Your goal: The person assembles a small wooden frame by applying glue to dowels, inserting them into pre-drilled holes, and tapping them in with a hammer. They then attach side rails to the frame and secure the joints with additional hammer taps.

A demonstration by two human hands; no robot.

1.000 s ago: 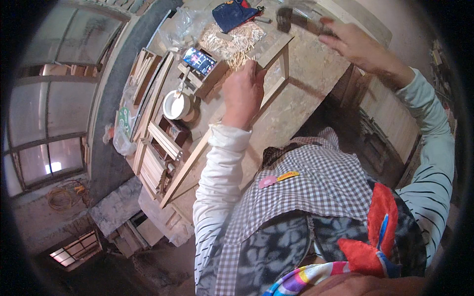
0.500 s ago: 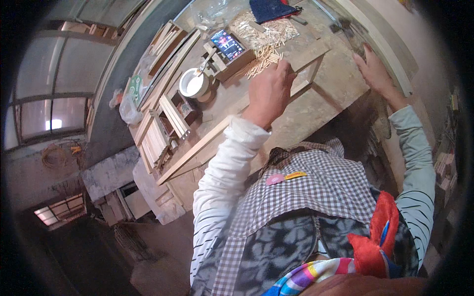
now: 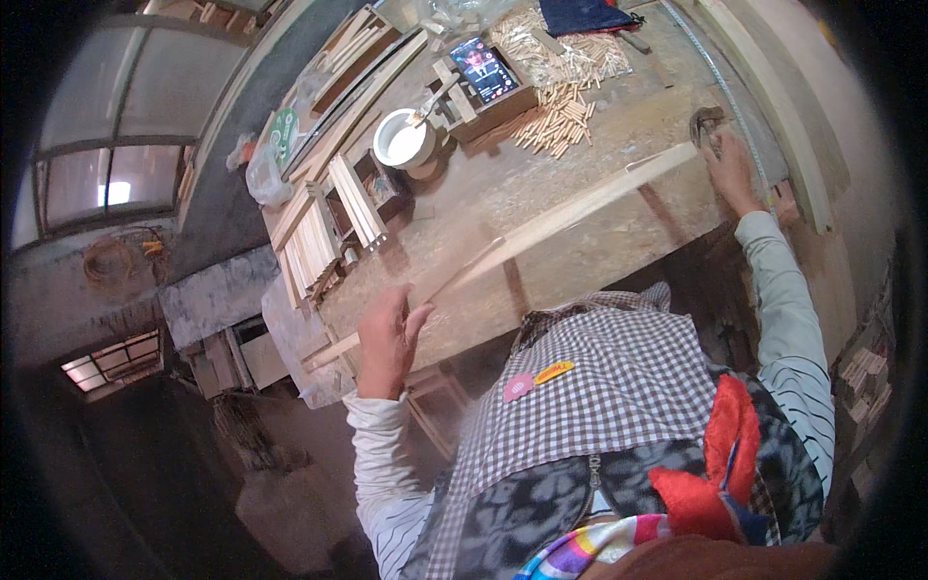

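A pale wooden frame [image 3: 565, 217] with a long rail and short crosspieces lies slantwise on the workbench [image 3: 580, 275], partly smeared by motion. My left hand [image 3: 390, 338] is over its near left end, thumb apart from the fingers; whether it touches the wood I cannot tell. At the frame's far right end, my right hand [image 3: 732, 172] is closed round a dark-headed tool that looks like a hammer [image 3: 708, 120]. Most of the handle is hidden by the hand.
Small wooden dowels [image 3: 561, 118] lie heaped near a phone [image 3: 483, 70] on a wooden box. Left of these stand a white pot of glue [image 3: 404, 140] with a brush and stacked wooden strips [image 3: 309, 246]. A dark blue cloth [image 3: 588, 15] lies at the back.
My left hand has drawn back left and nearer, away from the dowels, and its fingers have opened. My right hand has closed on the tool. The wooden frame has shifted and turned.
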